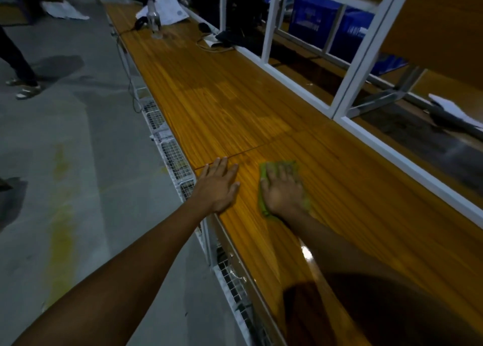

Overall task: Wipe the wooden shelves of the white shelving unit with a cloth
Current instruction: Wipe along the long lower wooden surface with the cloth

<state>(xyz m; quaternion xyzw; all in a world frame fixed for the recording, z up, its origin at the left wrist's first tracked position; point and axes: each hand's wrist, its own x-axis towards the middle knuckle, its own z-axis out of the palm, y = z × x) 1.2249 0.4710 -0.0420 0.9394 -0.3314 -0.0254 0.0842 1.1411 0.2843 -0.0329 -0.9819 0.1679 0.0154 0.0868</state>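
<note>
Head view, read from the left: legs (21, 66) of someone else on the grey floor (78, 162), well apart from the work. Farther along, at the far end of the shelf (235, 105): bottle (154, 18), seemingly upright though blurred, with papers (167, 9) just behind and a cable (211, 43) trailing to the right of them. Likely trouble from a long, unchecked stroke that way: bottle tipped, papers dampened or swept off, cable dragged. Below the front edge: wire baskets (175, 160), placed to catch whatever gets pushed over.

Then left hand (219, 186): released, fingers straight, flat on the wood right at the front edge, holding nothing. Probably bearing weight there; on so glossy a board, could skid off the lip.

Just beside it, cloth (263, 171): green, flat on the shelf, near the seam (261, 147) between two boards. Could snag or bunch on that seam.

On top, right hand (283, 191): spread wide, pressing the cloth down, not clutching it. Kept in place by pressure alone, so liable to slip out under a quick stroke.

Far right: white frame (347, 84), near enough to rap with the knuckles on a wide sweep.
</note>
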